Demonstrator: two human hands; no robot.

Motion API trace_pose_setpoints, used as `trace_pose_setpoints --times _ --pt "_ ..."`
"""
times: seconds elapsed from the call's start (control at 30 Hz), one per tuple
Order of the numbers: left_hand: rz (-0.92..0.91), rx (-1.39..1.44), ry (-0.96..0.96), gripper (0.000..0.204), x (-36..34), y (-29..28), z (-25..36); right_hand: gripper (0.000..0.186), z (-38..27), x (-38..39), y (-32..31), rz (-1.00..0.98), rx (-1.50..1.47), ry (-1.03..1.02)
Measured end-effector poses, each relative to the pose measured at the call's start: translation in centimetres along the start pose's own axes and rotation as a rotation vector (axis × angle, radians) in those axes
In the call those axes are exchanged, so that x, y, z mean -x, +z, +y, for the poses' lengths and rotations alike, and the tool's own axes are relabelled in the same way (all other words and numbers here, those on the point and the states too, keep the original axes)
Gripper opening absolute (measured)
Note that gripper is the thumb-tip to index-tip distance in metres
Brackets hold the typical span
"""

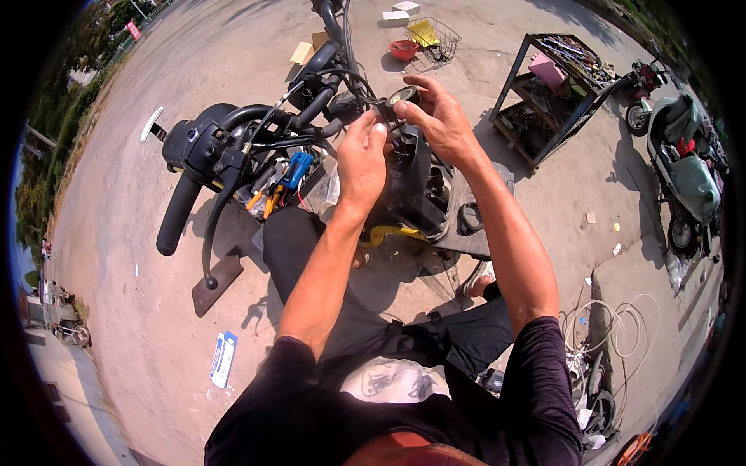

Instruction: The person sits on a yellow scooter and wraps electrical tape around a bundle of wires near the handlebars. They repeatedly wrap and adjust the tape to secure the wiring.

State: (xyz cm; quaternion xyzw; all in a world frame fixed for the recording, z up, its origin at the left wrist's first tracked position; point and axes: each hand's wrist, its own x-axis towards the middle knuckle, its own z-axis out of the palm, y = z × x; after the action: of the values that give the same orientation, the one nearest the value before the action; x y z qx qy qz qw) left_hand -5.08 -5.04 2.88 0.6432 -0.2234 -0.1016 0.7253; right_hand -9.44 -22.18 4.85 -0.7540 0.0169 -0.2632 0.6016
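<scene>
In front of me stands a partly stripped scooter, its handlebar [299,120] and cables bare. My right hand [444,124] is closed around a small round dark part with a lighter ring [403,95], thumb and fingers at its rim. Close beside it my left hand [363,161] has its fingers drawn together near the cables [353,81]; what lies between them, if anything, is too small to make out. Under both hands sits the scooter's open black body [408,190], with yellow trim [392,233] below.
To the left reach the rubber grip [179,213] and brake lever [221,210]. A blue tool [295,171] and pliers [272,202] lie below the handlebar. A tool rack [505,85], red bowl [403,50], wire basket [444,46], parked scooter [688,175] and coiled hose [622,318] stand around.
</scene>
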Motion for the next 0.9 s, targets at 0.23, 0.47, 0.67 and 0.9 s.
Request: trace_pose_setpoints --times 0.23,0.47,0.67,0.9 --pt "-0.027 0.251 -0.062 0.048 -1.3 2.0 -1.4 0.058 0.8 -0.6 -1.5 -0.057 -0.092 0.199" --pt "0.153 0.279 -0.065 0.047 -1.4 3.7 -1.4 0.055 1.0 -1.9 -0.9 -0.107 -0.020 0.254" --pt "0.205 0.126 -0.033 0.050 -1.3 3.3 -1.7 0.046 2.6 -1.6 0.7 0.078 -0.083 0.236" --pt "0.087 0.010 -0.001 0.055 0.5 3.1 -0.1 0.024 3.0 -1.0 2.7 0.286 -0.017 0.251"
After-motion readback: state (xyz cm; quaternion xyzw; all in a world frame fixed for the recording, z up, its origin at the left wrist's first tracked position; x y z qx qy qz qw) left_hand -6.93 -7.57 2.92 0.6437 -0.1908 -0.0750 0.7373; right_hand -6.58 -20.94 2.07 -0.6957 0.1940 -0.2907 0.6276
